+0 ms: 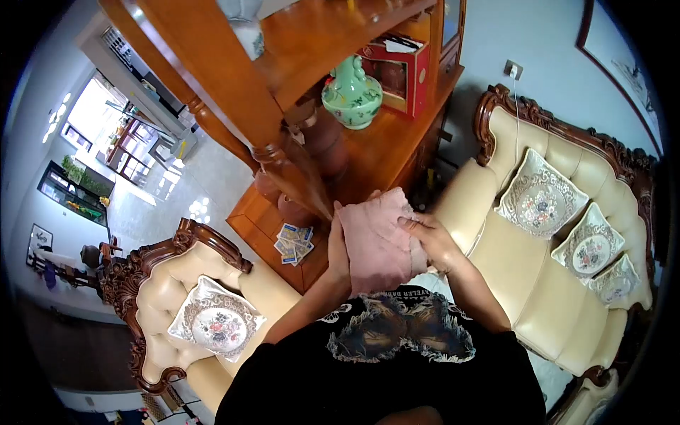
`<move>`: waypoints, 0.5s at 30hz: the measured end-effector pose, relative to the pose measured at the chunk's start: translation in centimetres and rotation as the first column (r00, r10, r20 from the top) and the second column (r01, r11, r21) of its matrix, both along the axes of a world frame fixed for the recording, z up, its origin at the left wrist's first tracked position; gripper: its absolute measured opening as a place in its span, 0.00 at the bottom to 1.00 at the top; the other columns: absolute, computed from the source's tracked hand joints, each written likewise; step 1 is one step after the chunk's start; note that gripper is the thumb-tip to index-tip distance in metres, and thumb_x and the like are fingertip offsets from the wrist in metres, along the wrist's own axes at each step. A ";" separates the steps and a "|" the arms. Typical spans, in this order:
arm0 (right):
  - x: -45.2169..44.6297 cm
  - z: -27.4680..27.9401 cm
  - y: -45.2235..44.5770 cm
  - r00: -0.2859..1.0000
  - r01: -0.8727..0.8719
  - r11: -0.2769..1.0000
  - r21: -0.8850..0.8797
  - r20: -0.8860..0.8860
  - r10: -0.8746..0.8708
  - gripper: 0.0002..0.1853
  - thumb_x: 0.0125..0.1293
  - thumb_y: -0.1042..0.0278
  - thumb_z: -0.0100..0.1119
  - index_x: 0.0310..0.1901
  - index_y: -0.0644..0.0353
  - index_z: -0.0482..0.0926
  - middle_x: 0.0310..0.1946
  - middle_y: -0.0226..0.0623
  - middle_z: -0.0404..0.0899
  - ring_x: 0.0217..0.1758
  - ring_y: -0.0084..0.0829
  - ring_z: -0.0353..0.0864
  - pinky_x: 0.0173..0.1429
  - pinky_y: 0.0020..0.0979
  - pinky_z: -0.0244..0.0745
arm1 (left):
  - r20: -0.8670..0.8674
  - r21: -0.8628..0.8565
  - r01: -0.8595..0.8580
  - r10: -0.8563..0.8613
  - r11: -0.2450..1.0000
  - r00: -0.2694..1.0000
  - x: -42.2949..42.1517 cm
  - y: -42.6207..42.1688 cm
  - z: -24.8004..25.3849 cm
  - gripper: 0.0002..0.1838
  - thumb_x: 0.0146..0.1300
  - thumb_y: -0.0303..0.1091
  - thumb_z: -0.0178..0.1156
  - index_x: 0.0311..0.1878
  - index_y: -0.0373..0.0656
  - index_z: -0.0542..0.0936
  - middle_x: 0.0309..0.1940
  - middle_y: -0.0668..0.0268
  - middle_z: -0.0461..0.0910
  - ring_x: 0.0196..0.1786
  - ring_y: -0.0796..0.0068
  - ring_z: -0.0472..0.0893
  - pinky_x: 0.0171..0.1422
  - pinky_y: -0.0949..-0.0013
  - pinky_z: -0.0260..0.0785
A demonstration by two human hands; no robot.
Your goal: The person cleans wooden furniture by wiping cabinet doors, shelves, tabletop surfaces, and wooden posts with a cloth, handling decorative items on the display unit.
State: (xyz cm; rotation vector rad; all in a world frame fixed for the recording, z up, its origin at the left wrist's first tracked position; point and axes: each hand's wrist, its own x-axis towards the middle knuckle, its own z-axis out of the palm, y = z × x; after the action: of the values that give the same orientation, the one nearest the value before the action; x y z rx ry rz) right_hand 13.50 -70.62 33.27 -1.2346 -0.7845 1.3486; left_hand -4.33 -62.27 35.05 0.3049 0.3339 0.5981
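A folded pink cloth (379,244) is held up in front of my chest, between both hands. My left hand (338,244) grips its left edge, with most of the fingers behind the cloth. On the right edge, my right hand (431,239) has its thumb on top of the cloth. Beyond the cloth stands a wooden cabinet (418,152) with a green vase (352,95) on its shelf. Brown pots (322,138) stand left of the vase, partly hidden by a carved wooden post (283,166).
A cream sofa (538,283) with patterned cushions is at the right, and a cream armchair (170,283) at the lower left. Several cards (293,243) lie on the low wooden surface. A red box (418,78) stands behind the vase.
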 end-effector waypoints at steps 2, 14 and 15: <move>0.8 0.1 -1.3 0.983 0.070 0.995 -0.072 -0.163 -0.081 0.23 0.79 0.56 0.60 0.62 0.70 0.79 0.50 0.32 0.84 0.52 0.21 0.77 0.62 0.25 0.71 | -0.099 0.090 -0.073 0.081 0.993 0.992 0.7 0.2 0.6 0.41 0.80 0.66 0.37 0.71 0.36 0.72 0.68 0.54 0.77 0.73 0.57 0.74 0.79 0.54 0.65; 3.6 -8.1 -4.4 0.612 0.162 0.959 0.234 -0.786 0.088 0.30 0.84 0.46 0.42 0.72 0.63 0.70 0.68 0.44 0.77 0.71 0.41 0.75 0.75 0.42 0.70 | -0.468 0.645 0.193 0.182 0.739 0.865 3.0 -0.7 -0.7 0.18 0.76 0.38 0.64 0.60 0.35 0.80 0.51 0.62 0.85 0.51 0.77 0.83 0.57 0.70 0.75; 2.7 -11.2 -3.5 0.846 0.142 0.977 0.156 -0.532 -0.038 0.28 0.84 0.49 0.43 0.72 0.63 0.70 0.66 0.42 0.78 0.69 0.40 0.76 0.75 0.39 0.70 | -0.509 0.710 0.250 0.235 0.659 0.828 3.2 -0.2 -1.7 0.18 0.75 0.36 0.63 0.61 0.34 0.80 0.50 0.62 0.85 0.51 0.77 0.82 0.57 0.71 0.74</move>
State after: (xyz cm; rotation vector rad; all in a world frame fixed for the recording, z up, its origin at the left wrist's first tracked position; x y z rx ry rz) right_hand 16.19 -74.14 22.02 -0.6840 -0.4402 1.4071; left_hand -1.11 -62.50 33.35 1.3373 0.6518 0.6062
